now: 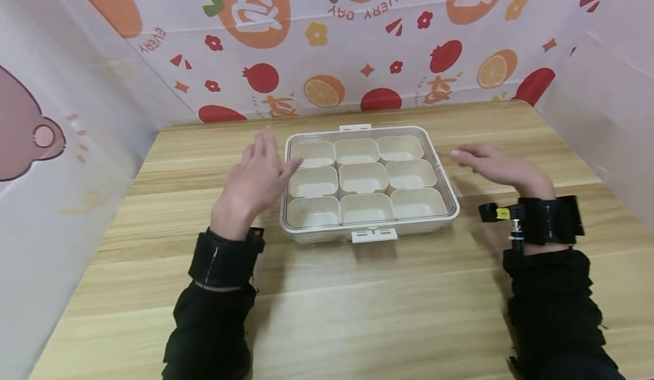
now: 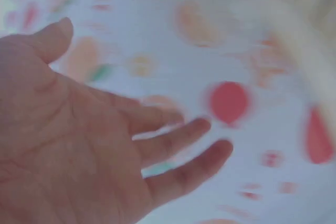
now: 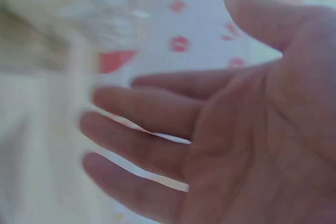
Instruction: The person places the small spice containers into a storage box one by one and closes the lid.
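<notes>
A clear rectangular box with a white rim (image 1: 327,230) lies flat on the table. Several cream-coloured cups (image 1: 364,180) fill it in rows, and no contents are visible in them. White clips (image 1: 374,236) stick out at its front and back edges. My left hand (image 1: 255,176) hovers by the box's left side, its thumb over the edge in the head view. Off the right side is my right hand (image 1: 493,165), apart from the box. Both wrist views show bare palms with fingers extended and spread: the left palm (image 2: 79,145) and the right palm (image 3: 247,140) hold nothing.
The wood-grain table (image 1: 327,306) reaches back to a fruit-printed cloth wall (image 1: 357,45). Pale side panels stand at left and right, the left one bearing a pink cartoon figure (image 1: 20,124). Black bands with camera mounts (image 1: 503,213) sit on my wrists.
</notes>
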`<state>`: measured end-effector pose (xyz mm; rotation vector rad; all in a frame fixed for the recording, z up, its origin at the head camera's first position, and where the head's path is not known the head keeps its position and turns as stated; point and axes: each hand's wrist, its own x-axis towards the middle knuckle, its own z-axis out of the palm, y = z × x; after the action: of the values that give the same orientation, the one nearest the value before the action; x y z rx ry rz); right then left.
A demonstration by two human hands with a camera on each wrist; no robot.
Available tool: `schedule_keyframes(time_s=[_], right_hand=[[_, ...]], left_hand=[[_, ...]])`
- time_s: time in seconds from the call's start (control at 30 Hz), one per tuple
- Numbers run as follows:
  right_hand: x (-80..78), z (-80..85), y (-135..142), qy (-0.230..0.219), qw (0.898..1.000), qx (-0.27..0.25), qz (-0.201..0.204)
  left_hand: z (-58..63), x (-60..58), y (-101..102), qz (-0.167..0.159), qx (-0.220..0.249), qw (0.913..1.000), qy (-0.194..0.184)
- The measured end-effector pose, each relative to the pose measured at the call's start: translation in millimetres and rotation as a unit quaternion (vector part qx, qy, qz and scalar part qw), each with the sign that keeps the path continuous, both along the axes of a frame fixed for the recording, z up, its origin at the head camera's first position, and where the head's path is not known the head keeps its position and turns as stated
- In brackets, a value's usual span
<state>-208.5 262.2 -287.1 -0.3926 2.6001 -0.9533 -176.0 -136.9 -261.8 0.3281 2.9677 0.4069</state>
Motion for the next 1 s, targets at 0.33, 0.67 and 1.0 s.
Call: schedule_keyframes(time_s=[0.33, 0.67, 1.0], right_hand=[[-35.7, 40.8, -68.0, 0.107, 0.965, 0.182, 0.155], [-71.8, 14.9, -114.3, 0.152, 0.920, 0.268, 0.242], [-80.6, 18.2, -122.2, 0.062, 0.930, 0.249, 0.265]], left_hand=[[-3.3, 74.5, 85.8, -0.236, -0.141, 0.9589, 0.071], [-36.8, 92.0, 123.1, -0.218, -0.229, 0.9440, 0.095], [-35.0, 94.8, 125.4, -0.217, -0.272, 0.9309, 0.111]])
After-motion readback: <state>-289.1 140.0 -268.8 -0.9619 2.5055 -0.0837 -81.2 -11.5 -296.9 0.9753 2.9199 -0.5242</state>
